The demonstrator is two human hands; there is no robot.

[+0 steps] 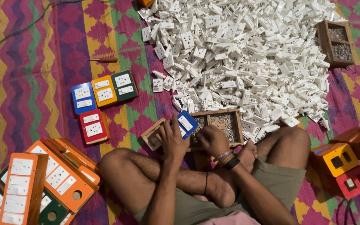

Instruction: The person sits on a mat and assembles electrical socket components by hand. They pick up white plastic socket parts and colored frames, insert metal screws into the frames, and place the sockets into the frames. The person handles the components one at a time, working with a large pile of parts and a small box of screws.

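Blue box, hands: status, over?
Left hand grips blue box over wooden tray. Right hand closed at tray's small parts; contents hidden. White socket pile just beyond, nothing blocking.

Floor covered by a woven rug [26, 91] in zigzag bands of magenta, purple, yellow, green and grey. A thin dark cord [19, 30] trails across its upper left corner. Lighting even and warm, with soft shadows. No walls, windows or furniture within view.
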